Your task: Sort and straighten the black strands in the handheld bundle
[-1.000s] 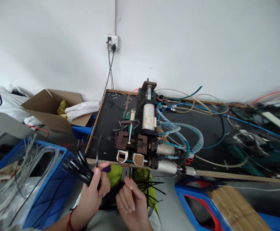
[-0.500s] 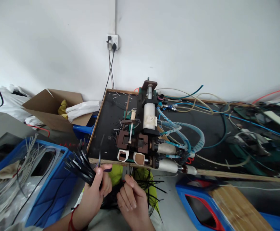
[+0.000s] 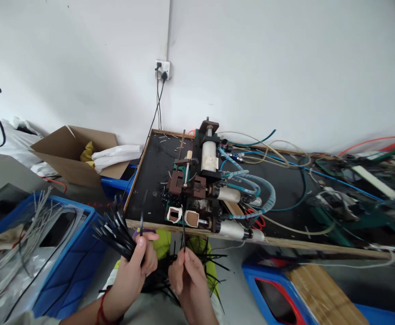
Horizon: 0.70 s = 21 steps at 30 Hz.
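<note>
Since the earlier frame, one black cable tie (image 3: 183,225) has been raised upright, pinched in the right hand (image 3: 188,277), just below the pneumatic fixture (image 3: 197,189). The tie bundle (image 3: 116,232) is gripped by the left hand (image 3: 134,271).

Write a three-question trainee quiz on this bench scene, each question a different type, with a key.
1. True or false: the left hand grips a fanned bundle of black strips.
2. Multiple choice: the single black strip pinched by the right hand stands: A) upright toward the machine B) flat in the blue crate C) inside the cardboard box.
3. Fill in: the cables from the wall socket run down to the ____ corner of the black board.

Key: 1 true; 2 A; 3 far left.
</note>
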Available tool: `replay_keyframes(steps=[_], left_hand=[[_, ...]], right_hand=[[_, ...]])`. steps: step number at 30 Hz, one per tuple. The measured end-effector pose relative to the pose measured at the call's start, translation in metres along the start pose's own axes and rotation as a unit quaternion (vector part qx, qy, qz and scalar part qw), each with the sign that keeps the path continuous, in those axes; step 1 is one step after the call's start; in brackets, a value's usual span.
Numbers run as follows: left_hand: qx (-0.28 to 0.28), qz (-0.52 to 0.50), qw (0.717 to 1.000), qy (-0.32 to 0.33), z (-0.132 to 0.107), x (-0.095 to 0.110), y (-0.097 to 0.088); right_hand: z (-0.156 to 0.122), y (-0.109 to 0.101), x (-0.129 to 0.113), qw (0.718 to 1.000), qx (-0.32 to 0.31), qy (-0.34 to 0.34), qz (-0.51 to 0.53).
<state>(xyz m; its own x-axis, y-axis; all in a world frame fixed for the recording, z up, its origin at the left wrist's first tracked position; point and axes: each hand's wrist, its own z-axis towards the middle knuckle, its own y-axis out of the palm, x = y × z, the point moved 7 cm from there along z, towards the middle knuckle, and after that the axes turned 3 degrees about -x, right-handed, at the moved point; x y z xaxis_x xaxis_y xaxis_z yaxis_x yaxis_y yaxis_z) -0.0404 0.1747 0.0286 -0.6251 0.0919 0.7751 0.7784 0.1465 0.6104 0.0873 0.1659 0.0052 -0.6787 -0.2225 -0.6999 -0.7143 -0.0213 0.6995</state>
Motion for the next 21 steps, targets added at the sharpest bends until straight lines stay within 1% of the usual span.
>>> replay_keyframes(steps=[1,2,3,4,5,6,7,8,9,10,11,12,13,14,15,16,17,18,19,20,21], left_hand=[[-0.004,0.004,1.0,-0.004,-0.002,0.0,0.002],[-0.009,0.009,1.0,-0.008,-0.004,0.0,0.003],[-0.016,0.015,1.0,-0.01,-0.006,0.0,0.004],[-0.023,0.023,0.999,-0.012,-0.008,-0.001,0.005],[-0.029,0.032,0.999,-0.016,-0.01,-0.003,0.005],[-0.033,0.042,0.998,-0.02,-0.013,-0.005,0.004],[-0.037,0.054,0.998,-0.026,-0.015,-0.008,0.003],[-0.044,0.066,0.996,-0.036,-0.017,-0.012,0.002],[-0.055,0.079,0.994,-0.046,-0.019,-0.016,0.002],[-0.07,0.094,0.992,-0.054,-0.021,-0.019,0.003],[-0.09,0.108,0.988,-0.06,-0.024,-0.022,0.005],[-0.11,0.123,0.984,-0.063,-0.026,-0.024,0.008],[-0.13,0.139,0.98,-0.064,-0.028,-0.026,0.012],[-0.147,0.154,0.975,-0.063,-0.03,-0.027,0.016],[-0.16,0.168,0.971,-0.064,-0.032,-0.029,0.019],[-0.169,0.181,0.966,-0.068,-0.034,-0.03,0.023],[-0.172,0.192,0.963,-0.071,-0.034,-0.032,0.025],[-0.172,0.201,0.962,-0.074,-0.035,-0.033,0.028],[-0.171,0.206,0.961,-0.075,-0.035,-0.033,0.03],[-0.167,0.209,0.961,-0.073,-0.034,-0.032,0.032],[-0.161,0.211,0.962,-0.067,-0.033,-0.03,0.033]], right_hand=[[-0.007,-0.007,-0.006,0.997,0.018,-0.021,-0.076],[-0.016,-0.018,-0.013,0.985,0.043,-0.044,-0.159],[-0.026,-0.034,-0.022,0.966,0.077,-0.067,-0.238],[-0.037,-0.053,-0.033,0.939,0.116,-0.083,-0.312],[-0.05,-0.075,-0.043,0.909,0.161,-0.089,-0.375],[-0.062,-0.1,-0.054,0.872,0.212,-0.078,-0.434],[-0.073,-0.122,-0.062,0.826,0.25,-0.04,-0.504],[-0.081,-0.142,-0.068,0.77,0.269,0.019,-0.578],[-0.088,-0.155,-0.074,0.717,0.282,0.073,-0.633],[-0.092,-0.159,-0.081,0.681,0.281,0.106,-0.668],[-0.093,-0.154,-0.087,0.672,0.273,0.108,-0.68],[-0.09,-0.138,-0.092,0.691,0.259,0.082,-0.67],[-0.083,-0.114,-0.096,0.732,0.232,0.03,-0.64],[-0.076,-0.084,-0.1,0.777,0.2,-0.033,-0.596],[-0.067,-0.053,-0.1,0.818,0.154,-0.074,-0.549],[-0.058,-0.023,-0.099,0.847,0.107,-0.112,-0.508],[-0.05,0.005,-0.096,0.868,0.059,-0.138,-0.474],[-0.043,0.024,-0.092,0.885,0.028,-0.148,-0.442],[-0.039,0.037,-0.087,0.897,0.011,-0.154,-0.414],[-0.036,0.042,-0.082,0.908,0.009,-0.157,-0.388],[-0.036,0.04,-0.078,0.919,0.02,-0.161,-0.36]])
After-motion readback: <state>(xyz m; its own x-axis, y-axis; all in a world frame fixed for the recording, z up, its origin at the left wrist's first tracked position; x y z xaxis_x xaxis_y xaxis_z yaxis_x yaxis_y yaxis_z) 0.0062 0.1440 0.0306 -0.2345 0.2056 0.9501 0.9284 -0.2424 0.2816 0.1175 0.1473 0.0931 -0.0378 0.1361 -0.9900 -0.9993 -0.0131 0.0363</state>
